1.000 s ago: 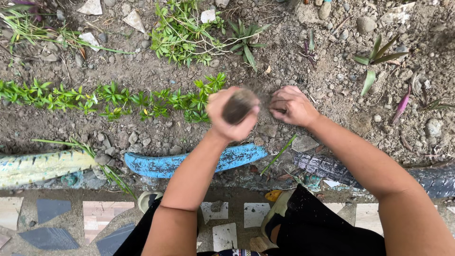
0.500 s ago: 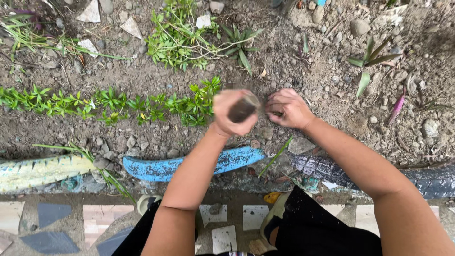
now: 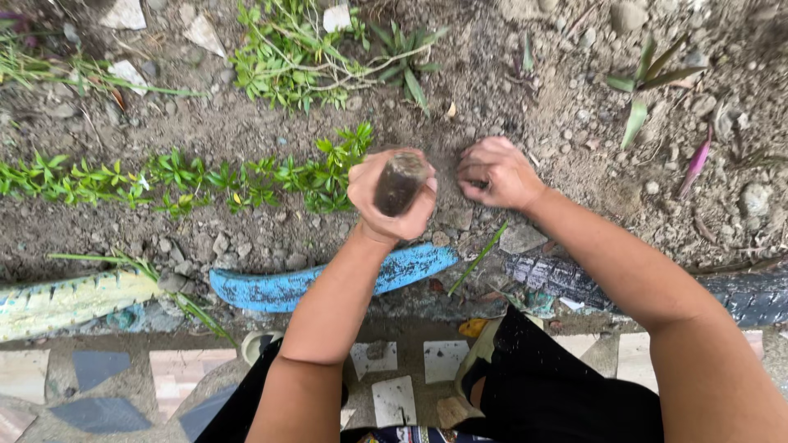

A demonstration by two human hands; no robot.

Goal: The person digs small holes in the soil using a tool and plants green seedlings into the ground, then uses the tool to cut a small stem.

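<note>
My left hand (image 3: 386, 201) is wrapped around the dark, dirt-stained handle of a digging tool (image 3: 400, 182), its butt end pointing up toward me; the working end is hidden under my fist. My right hand (image 3: 495, 172) rests on the bare soil (image 3: 509, 98) just to the right, fingers curled and pinching at something too small to make out. Both hands sit at the right end of a row of small green seedlings (image 3: 197, 179).
Painted tyre pieces edge the bed: blue (image 3: 279, 287), pale yellow-green (image 3: 57, 299), black (image 3: 739, 295). A weedy green clump (image 3: 304, 57) grows at the back. Stones and broken white shards lie scattered. A tiled mosaic path (image 3: 98, 377) runs under my knees.
The tool's handle has tipped upright in my left hand. Both hands have stayed in nearly the same spot on the soil.
</note>
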